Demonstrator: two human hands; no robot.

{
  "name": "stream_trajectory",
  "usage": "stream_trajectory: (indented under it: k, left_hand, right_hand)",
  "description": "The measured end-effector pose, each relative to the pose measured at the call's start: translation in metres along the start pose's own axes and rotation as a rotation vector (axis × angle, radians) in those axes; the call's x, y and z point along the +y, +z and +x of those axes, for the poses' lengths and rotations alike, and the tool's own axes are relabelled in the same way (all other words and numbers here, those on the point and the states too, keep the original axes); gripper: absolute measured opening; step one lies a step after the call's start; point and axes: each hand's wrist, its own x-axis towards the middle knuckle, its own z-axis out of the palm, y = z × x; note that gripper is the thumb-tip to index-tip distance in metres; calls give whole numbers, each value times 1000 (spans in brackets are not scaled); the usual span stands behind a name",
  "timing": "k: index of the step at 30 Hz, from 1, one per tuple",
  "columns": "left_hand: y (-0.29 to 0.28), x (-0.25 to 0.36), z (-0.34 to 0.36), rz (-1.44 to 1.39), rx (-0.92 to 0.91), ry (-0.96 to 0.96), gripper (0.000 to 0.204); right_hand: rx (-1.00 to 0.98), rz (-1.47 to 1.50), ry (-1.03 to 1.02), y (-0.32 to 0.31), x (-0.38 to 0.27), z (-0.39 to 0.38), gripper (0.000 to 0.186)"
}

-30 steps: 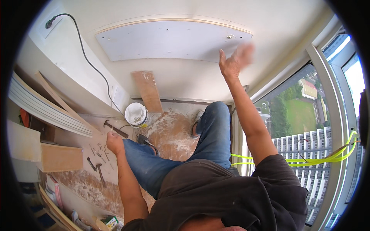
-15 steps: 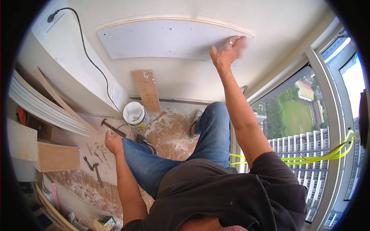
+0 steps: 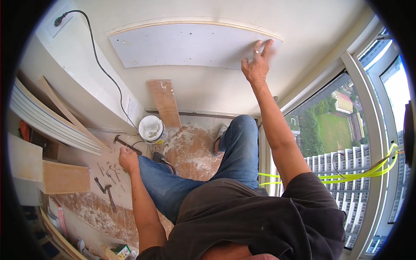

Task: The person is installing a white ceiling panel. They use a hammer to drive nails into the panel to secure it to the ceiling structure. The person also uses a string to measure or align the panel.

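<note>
My right hand (image 3: 256, 67) reaches up to the right end of a long white panel (image 3: 169, 43) that sits against the wall. Two of its fingers stretch out onto the panel's face, and a ring shows on one. Down by my left knee, my left hand (image 3: 128, 159) is closed; whatever is in it, if anything, is too small to make out. Just beyond that hand lies a hammer (image 3: 128, 145) on the floor. Left of it are scattered nails or screws (image 3: 113, 172) and a second hammer (image 3: 111, 197) beside a pair of pincers (image 3: 99, 184).
A white bucket (image 3: 151, 128) stands near the wall, beside a leaning wooden board (image 3: 164, 102). A black cable (image 3: 102, 63) hangs along the left wall. Curved white strips (image 3: 52, 121) and a wooden box (image 3: 65, 177) are at left. Yellow-green cords (image 3: 342, 177) cross the window at right.
My right hand has shifted slightly right and down on the panel, and its fingers are now more stretched out. The left hand has stayed by the knee.
</note>
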Motion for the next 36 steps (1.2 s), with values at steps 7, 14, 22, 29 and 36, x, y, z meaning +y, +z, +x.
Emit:
stream_trajectory:
  k: [7,14,22,29,36]
  left_hand:
    - [-6,5,-3,-15,-13,-18,19]
    - [-5,3,-2,-18,9,-15,19]
    - [-2,3,-2,-4,14,9,18]
    - [0,2,0,40,9,4,15]
    - [9,-15,2,0,23,17,16]
  right_hand:
    - [-12,-48,-192,-15,15,-12,85]
    - [51,32,-286,-10,36,-20,78]
    - [334,28,-6,-9,23,-2,116]
    - [378,36,156,7,29,25,138]
    - [344,-50,17,-8,36,44,139]
